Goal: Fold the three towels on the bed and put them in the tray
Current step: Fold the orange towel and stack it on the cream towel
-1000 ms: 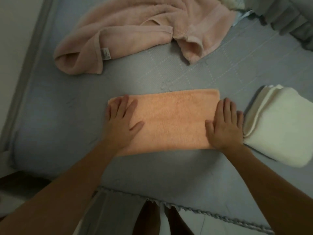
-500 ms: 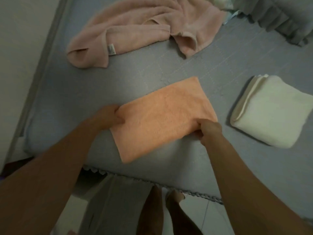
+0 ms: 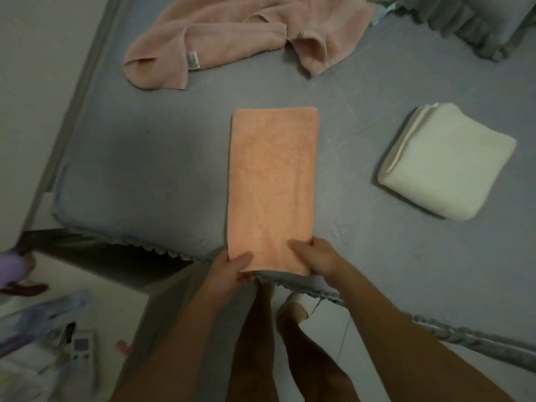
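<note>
Bed (image 3: 162, 158), grey-blue cover, fills most of the view; scalloped trim is seen along the near edge. Floor (image 3: 95, 285), pale, shows at bottom left, with blurred clutter on it, including what looks like a remote (image 3: 82, 353).

Pink towel (image 3: 240, 33) is left unfolded and crumpled at the far side of the bed, a small label visible on one flap.

Orange towel (image 3: 272, 184) is laid flat mid-bed as a long narrow folded strip, long axis running away from the person. Its near short end sits at the bed's near edge.

White towel (image 3: 443, 166) is folded into a thick square, lying right of the orange one, well apart from it. Layered edges are seen on its left side.

No tray is seen in view.

Left hand (image 3: 229, 274) is clamped on the near-left corner of the orange strip: thumb is pressed on top, fingers are tucked under the edge, mostly hidden.

Right hand (image 3: 319, 258) is clamped on the near-right corner: thumb is laid across the top surface, fingers are wrapped around the right edge.

Both forearms are extended in from the bottom of the view, converging on that near end. Bare legs are seen below, between the arms, standing on the floor against the bed.
</note>
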Demonstrator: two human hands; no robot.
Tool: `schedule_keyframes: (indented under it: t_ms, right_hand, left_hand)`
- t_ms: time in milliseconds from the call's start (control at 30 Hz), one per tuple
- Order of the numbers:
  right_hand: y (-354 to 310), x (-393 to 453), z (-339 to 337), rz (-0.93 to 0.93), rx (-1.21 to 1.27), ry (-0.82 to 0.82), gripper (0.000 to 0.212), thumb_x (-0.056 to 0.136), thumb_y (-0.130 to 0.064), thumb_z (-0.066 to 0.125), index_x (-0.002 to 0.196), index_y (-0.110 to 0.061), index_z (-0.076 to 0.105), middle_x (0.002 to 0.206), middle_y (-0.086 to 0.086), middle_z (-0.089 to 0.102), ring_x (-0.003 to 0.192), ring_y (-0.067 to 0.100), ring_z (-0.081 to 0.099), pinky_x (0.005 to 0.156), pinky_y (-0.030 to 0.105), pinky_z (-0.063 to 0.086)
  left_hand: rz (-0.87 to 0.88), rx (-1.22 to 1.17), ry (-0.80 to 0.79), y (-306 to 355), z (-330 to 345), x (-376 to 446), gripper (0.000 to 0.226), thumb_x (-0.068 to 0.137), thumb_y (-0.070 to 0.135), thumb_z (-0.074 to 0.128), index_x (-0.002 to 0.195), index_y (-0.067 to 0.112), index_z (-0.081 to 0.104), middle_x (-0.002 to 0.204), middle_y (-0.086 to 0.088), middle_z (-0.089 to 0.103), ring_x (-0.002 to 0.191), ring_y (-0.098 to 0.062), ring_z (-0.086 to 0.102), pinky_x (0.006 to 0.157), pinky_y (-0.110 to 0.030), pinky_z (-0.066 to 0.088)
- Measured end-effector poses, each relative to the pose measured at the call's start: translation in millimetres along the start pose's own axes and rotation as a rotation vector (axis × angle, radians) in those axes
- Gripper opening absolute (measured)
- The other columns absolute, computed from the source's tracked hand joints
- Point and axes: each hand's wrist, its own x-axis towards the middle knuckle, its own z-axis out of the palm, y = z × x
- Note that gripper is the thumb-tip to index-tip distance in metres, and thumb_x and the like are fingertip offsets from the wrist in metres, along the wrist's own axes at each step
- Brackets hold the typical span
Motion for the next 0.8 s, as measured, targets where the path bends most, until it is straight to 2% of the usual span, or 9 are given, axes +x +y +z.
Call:
schedule_keyframes:
  t_ms: [100, 167, 233, 333, 400, 467, 600, 700, 800]
  right_hand:
    - [34.1, -26.8, 3.5, 0.056, 0.155, -0.046, 0.053, 0.090, -0.035, 0.063, 0.134, -0.009, 0.051, 0.111, 0.010, 0.068, 0.088, 0.022, 0.068, 0.063, 0.027, 0.053]
    - [38.5, -40.8, -6.8, 0.018, 0.228, -0.038, 0.046, 0.091, -0.028, 0.064, 0.131, -0.007, 0.053, 0.104, 0.011, 0.072, 0.080, 0.021, 0.073, 0.064, 0.030, 0.059]
    - [30.1, -53.4, -19.9, -0.033, 0.311, -0.001, 0.048, 0.089, -0.023, 0.069, 0.130, -0.006, 0.050, 0.108, 0.011, 0.068, 0.077, 0.021, 0.074, 0.065, 0.033, 0.062]
    - [1.4, -66.0, -40.2, -0.177, 0.373, 0.051, 0.068, 0.085, -0.020, 0.075, 0.142, -0.020, 0.037, 0.119, 0.013, 0.061, 0.081, 0.026, 0.072, 0.059, 0.027, 0.059]
    - [-23.7, -69.9, -53.8, -0.307, 0.353, 0.020, 0.060, 0.087, -0.020, 0.072, 0.140, -0.027, 0.044, 0.114, 0.015, 0.066, 0.077, 0.027, 0.074, 0.064, 0.028, 0.059]
    - [-48.0, -68.2, -65.4, -0.414, 0.343, -0.055, 0.042, 0.088, -0.013, 0.067, 0.127, -0.025, 0.059, 0.108, 0.012, 0.072, 0.075, 0.022, 0.074, 0.066, 0.028, 0.057]
    - [-85.5, -52.9, -73.8, -0.517, 0.164, -0.082, 0.049, 0.078, 0.018, 0.059, 0.117, -0.011, 0.059, 0.098, 0.012, 0.072, 0.084, 0.015, 0.074, 0.069, 0.026, 0.058]
    - [-109.4, -35.8, -74.9, -0.564, -0.150, 0.087, 0.029, 0.078, -0.002, 0.067, 0.104, -0.014, 0.061, 0.099, 0.013, 0.070, 0.093, 0.027, 0.068, 0.083, 0.045, 0.056]
    - [-138.8, -11.8, -80.5, -0.582, -0.267, 0.275, 0.018, 0.081, -0.032, 0.068, 0.089, -0.016, 0.064, 0.081, -0.001, 0.066, 0.073, 0.013, 0.060, 0.065, 0.030, 0.047]
  left_hand:
    - [0.051, 0.132, 0.031, -7.3, -3.2, -16.0, 0.045, 0.088, 0.017, 0.067, 0.131, 0.016, 0.051, 0.123, -0.011, 0.065, 0.098, -0.024, 0.068, 0.064, -0.029, 0.056]
    - [0.135, 0.179, 0.099, -4.1, -7.8, -25.3, 0.059, 0.086, 0.019, 0.070, 0.138, 0.023, 0.041, 0.122, -0.005, 0.063, 0.095, -0.020, 0.069, 0.060, -0.024, 0.055]
    - [0.219, 0.147, 0.057, 1.9, -11.2, -33.9, 0.071, 0.085, 0.017, 0.071, 0.141, 0.041, 0.036, 0.118, 0.000, 0.063, 0.094, -0.020, 0.071, 0.066, -0.027, 0.058]
    - [0.285, 0.124, -0.113, 22.7, -10.0, -40.0, 0.056, 0.077, 0.011, 0.069, 0.126, 0.038, 0.061, 0.128, 0.002, 0.058, 0.113, -0.027, 0.063, 0.080, -0.033, 0.058]
    - [0.313, 0.108, -0.234, 43.3, -8.6, -40.1, 0.045, 0.072, 0.004, 0.068, 0.111, 0.026, 0.072, 0.127, 0.003, 0.060, 0.119, -0.024, 0.059, 0.085, -0.029, 0.056]
    - [0.390, 0.233, -0.251, 68.0, -6.7, -37.2, 0.047, 0.074, -0.004, 0.065, 0.112, 0.025, 0.068, 0.115, 0.002, 0.066, 0.109, -0.014, 0.064, 0.085, -0.022, 0.054]
    - [0.566, 0.643, -0.011, 119.2, 5.0, -19.8, 0.032, 0.087, 0.002, 0.064, 0.101, 0.031, 0.060, 0.088, 0.009, 0.064, 0.077, -0.006, 0.061, 0.062, -0.012, 0.049]
    - [0.679, 0.847, 0.152, 150.1, 12.7, 2.9, 0.006, 0.089, 0.017, 0.065, 0.091, 0.023, 0.063, 0.084, 0.003, 0.059, 0.072, -0.008, 0.053, 0.065, -0.020, 0.037]
    - [0.739, 0.909, 0.226, 181.0, 19.7, 32.0, 0.010, 0.088, 0.019, 0.067, 0.086, 0.010, 0.063, 0.093, -0.010, 0.050, 0.084, -0.017, 0.048, 0.067, -0.019, 0.030]
